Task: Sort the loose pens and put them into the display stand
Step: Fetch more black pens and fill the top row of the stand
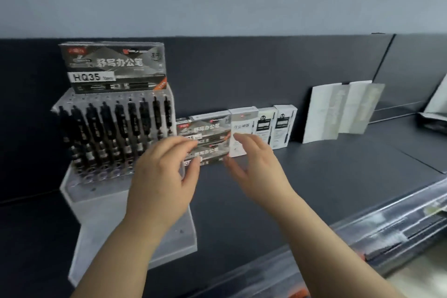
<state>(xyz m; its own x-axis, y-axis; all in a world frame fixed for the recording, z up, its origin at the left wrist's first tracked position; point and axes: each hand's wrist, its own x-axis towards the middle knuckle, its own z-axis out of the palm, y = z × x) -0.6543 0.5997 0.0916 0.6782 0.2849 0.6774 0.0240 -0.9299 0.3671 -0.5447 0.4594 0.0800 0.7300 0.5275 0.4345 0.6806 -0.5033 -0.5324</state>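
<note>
A clear acrylic display stand point(96, 203) sits on the dark shelf at left, with several black pens point(116, 133) upright in its rows. A grey pen box marked HQ35 point(113, 68) rests on top of the stand. My left hand point(164, 184) and my right hand point(256, 167) are both raised in front of a stack of grey pen boxes point(208, 135) just right of the stand. My left fingertips touch the stack's left end. My right fingers are spread near its right end, apart from it. Neither hand holds a pen.
White pen boxes point(263, 128) stand in a row right of the grey stack against the dark back panel. Pale folded cards point(338, 111) lean farther right. A clear-fronted shelf rail point(362, 232) runs along the lower right.
</note>
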